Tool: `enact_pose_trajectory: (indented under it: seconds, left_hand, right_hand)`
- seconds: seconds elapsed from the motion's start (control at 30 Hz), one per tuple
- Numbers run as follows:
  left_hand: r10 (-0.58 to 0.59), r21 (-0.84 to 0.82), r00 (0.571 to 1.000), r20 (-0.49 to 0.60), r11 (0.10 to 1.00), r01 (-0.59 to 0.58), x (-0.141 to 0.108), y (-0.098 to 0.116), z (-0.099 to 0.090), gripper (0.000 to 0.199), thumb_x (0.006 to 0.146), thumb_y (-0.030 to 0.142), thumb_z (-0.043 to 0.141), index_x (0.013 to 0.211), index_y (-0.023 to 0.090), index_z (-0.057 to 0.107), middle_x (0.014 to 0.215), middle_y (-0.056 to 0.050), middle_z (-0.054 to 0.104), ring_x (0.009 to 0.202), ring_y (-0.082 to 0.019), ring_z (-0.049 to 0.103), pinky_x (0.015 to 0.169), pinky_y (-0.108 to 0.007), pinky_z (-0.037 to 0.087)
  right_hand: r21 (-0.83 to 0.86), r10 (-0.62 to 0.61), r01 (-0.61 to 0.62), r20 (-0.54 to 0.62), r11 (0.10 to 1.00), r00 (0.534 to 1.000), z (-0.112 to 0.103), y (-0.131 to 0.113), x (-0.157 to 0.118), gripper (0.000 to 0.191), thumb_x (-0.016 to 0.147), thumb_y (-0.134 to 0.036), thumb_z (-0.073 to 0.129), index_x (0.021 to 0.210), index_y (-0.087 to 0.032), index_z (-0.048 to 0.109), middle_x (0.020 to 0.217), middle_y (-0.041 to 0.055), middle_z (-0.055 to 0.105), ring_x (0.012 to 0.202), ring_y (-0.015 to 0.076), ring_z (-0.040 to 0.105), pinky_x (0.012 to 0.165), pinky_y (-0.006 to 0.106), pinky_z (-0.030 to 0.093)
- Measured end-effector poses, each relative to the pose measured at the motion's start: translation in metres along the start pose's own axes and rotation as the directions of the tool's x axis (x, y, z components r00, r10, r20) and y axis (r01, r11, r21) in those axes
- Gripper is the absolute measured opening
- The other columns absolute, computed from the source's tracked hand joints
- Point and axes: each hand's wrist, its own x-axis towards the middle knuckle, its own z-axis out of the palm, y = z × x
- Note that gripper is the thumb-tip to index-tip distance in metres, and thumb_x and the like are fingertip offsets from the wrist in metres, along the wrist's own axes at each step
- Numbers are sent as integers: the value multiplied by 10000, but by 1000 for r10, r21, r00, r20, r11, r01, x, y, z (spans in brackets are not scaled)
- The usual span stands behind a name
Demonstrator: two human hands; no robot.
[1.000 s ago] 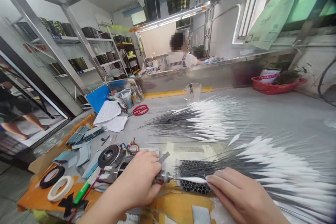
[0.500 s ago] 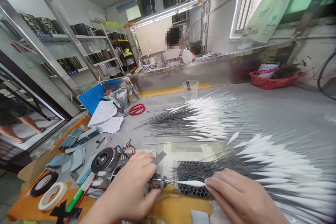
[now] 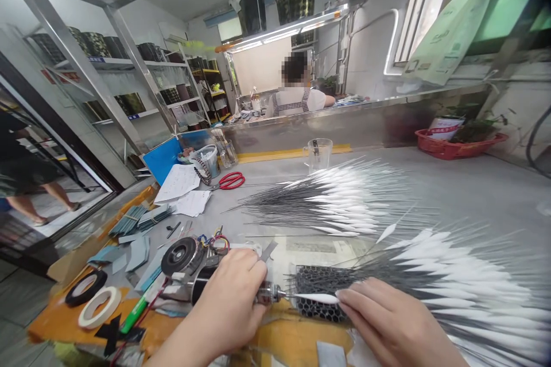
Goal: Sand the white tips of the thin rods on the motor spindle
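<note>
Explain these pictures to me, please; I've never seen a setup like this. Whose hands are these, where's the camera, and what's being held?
No machine here: these are a person's own two hands, filmed by a camera worn on their head, looking forward and down. The left hand grips a metal chuck, which holds a slim white spindle on a thin stem. The right hand touches the spindle's tip with its fingers. A black honeycomb mat lies beneath. Fanned piles of similar spindles cover the grey bench, near red scissors.
</note>
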Motion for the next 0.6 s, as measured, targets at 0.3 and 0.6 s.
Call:
enact_pose_trajectory:
  seconds: [0.3, 0.6]
  left_hand:
    - [127, 35, 989, -78, 992, -125, 13, 20, 4, 330, 773, 469, 654, 974, 225, 561, 1033, -29, 630, 1121, -250, 491, 1059, -515, 271]
    - [330, 3, 944, 17, 944, -330, 49, 52, 24, 220, 860, 354, 554, 730, 178, 576, 761, -5, 640, 841, -170, 581, 909, -373, 438]
  right_hand:
    - [-37, -9, 10, 9, 999, 1000, 2, 2, -1, 152, 940, -143, 450, 997, -191, 583, 786, 35, 571, 689, 166, 503, 599, 295, 358]
    - [-39, -29, 26, -70, 999, 997, 1, -3, 5, 214, 909, -82, 440, 849, -179, 621, 679, 22, 538, 639, 160, 460, 578, 296, 284]
